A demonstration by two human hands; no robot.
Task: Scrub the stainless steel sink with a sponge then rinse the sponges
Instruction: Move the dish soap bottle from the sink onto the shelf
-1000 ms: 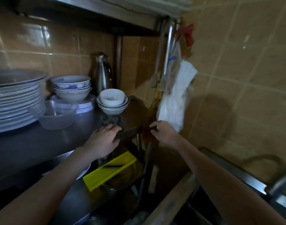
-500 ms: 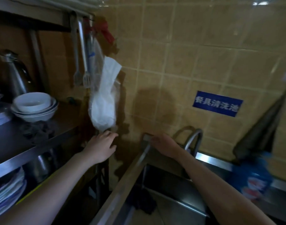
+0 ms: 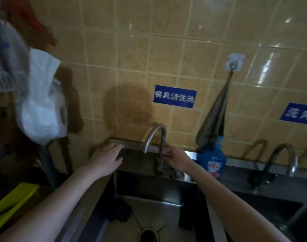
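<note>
Head view, looking down over the sink [image 3: 140, 182]: my left grip [image 3: 105, 158] lies spread and flat on the sink's back ledge just left of the faucet [image 3: 159, 137], fingers straight and holding nothing. My right grip [image 3: 177, 158] is on the faucet's right side, low on its upright stem, fingers curled and pinching there; the exact part under them is hidden. Below the faucet, in the basin, a dark clump [image 3: 120, 209] lies near the left wall and a dark block [image 3: 185, 219] sits toward the right wall; I cannot tell whether either is a sponge. The drain [image 3: 148, 234] shows below the faucet at the bottom edge. Just right of the faucet a blue bottle [image 3: 211, 161] stands on the ledge beside my right wrist, with a dark cloth [image 3: 213, 119] hanging from a wall hook above it. A blue sign [image 3: 175, 96] is on the tiles above the faucet. Farther right stands a second faucet [image 3: 282, 159]. Well left of the faucet hangs a white bag [image 3: 42, 105], with a yellow board [image 3: 11, 199] lower down.
</note>
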